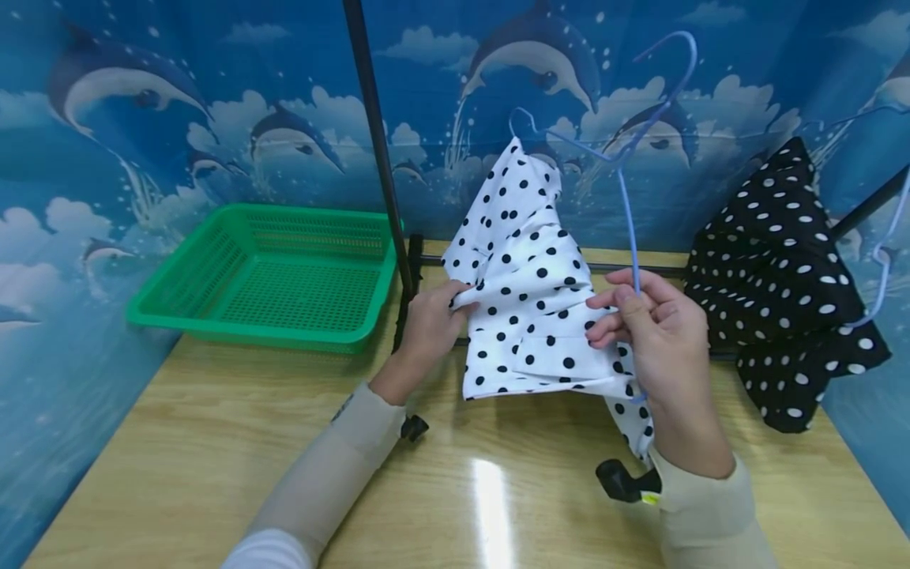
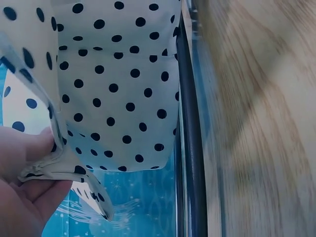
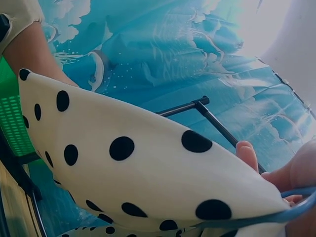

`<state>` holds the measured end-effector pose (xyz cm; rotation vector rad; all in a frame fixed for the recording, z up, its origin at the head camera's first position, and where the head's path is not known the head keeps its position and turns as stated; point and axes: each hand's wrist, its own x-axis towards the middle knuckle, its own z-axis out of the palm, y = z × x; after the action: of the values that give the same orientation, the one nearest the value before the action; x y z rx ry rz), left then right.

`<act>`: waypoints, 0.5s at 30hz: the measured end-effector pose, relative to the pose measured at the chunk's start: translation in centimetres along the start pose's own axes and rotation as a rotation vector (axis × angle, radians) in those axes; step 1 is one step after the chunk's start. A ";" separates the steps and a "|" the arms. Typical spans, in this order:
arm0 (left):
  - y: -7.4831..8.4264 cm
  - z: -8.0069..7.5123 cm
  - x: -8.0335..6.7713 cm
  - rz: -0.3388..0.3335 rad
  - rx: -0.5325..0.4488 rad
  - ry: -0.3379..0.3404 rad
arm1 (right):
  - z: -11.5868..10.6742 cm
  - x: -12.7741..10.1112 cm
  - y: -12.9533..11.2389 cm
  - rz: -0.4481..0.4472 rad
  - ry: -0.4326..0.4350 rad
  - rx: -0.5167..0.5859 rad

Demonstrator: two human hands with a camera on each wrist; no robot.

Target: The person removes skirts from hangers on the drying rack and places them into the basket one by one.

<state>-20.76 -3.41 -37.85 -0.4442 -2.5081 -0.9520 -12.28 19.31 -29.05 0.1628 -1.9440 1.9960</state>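
Note:
A white garment with black dots (image 1: pixel 529 276) hangs in folds from one end of a tilted blue wire hanger (image 1: pixel 629 201). My left hand (image 1: pixel 430 324) pinches the garment's left edge. In the left wrist view, the thumb and fingers of the left hand (image 2: pixel 34 173) hold a fold of the dotted cloth. My right hand (image 1: pixel 668 340) grips the hanger's lower arm, beside the garment's right edge. The right wrist view shows the dotted cloth (image 3: pixel 123 148) stretched across, with the blue hanger wire (image 3: pixel 296 210) at the right hand (image 3: pixel 301 168).
A green plastic basket (image 1: pixel 242 336) stands at the left on the wooden table (image 1: pixel 284 411). To the right hangs a black garment with white dots (image 1: pixel 775 261) on another blue hanger (image 1: pixel 881 276). A black rack pole (image 1: pixel 377 126) rises between basket and white garment, before a dolphin-print curtain (image 1: pixel 298 47).

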 end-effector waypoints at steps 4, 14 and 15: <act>-0.2 -0.1 -0.1 0.009 -0.018 0.023 | 0.0 0.1 0.0 -0.002 0.000 -0.013; -0.7 -0.3 -0.1 -0.017 -0.075 -0.024 | 0.0 0.1 0.1 0.016 0.032 -0.028; -0.7 -0.3 -0.1 -0.024 -0.080 -0.032 | 0.0 0.1 0.2 0.020 0.034 -0.024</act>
<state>-20.86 -4.16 -38.08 -0.4583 -2.5157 -1.0649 -12.42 19.37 -29.17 0.1025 -1.9547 1.9749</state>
